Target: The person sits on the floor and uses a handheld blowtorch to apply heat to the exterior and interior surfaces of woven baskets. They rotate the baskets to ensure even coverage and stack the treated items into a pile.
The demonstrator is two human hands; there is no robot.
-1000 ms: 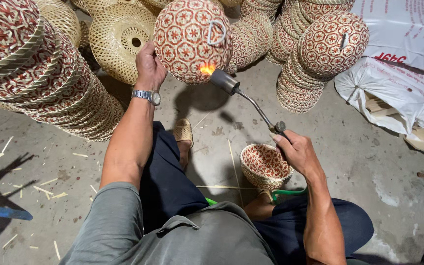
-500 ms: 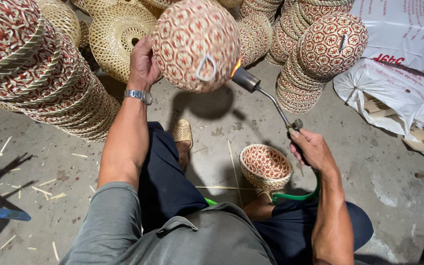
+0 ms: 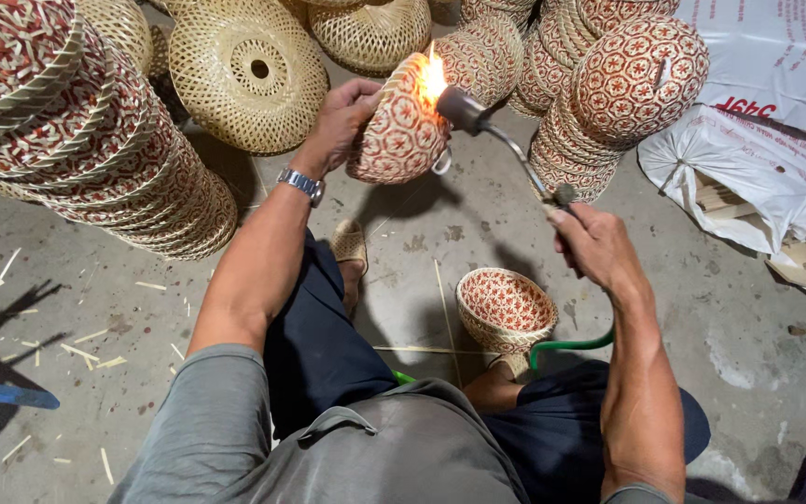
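Observation:
My left hand (image 3: 342, 121) grips the rim of a round woven basket (image 3: 401, 126) with a red and cream pattern, held up and turned on its side. My right hand (image 3: 594, 245) is closed on the handle of a gas torch (image 3: 501, 140). The torch's dark nozzle points at the basket's upper edge, where an orange flame (image 3: 433, 77) licks the weave. A green hose (image 3: 566, 347) runs from the torch down past my right forearm. A metal watch sits on my left wrist.
A small patterned basket (image 3: 506, 308) stands on the concrete floor between my legs. Stacks of patterned baskets (image 3: 95, 149) lean at the left and others (image 3: 627, 84) at the right. Pale woven lids (image 3: 249, 70) lie behind. White sacks (image 3: 757, 159) at far right; bamboo slivers on the floor.
My left hand has turned the basket from facing me to its side and lowered it. The torch has swung up and its flame now plays on the basket's upper edge.

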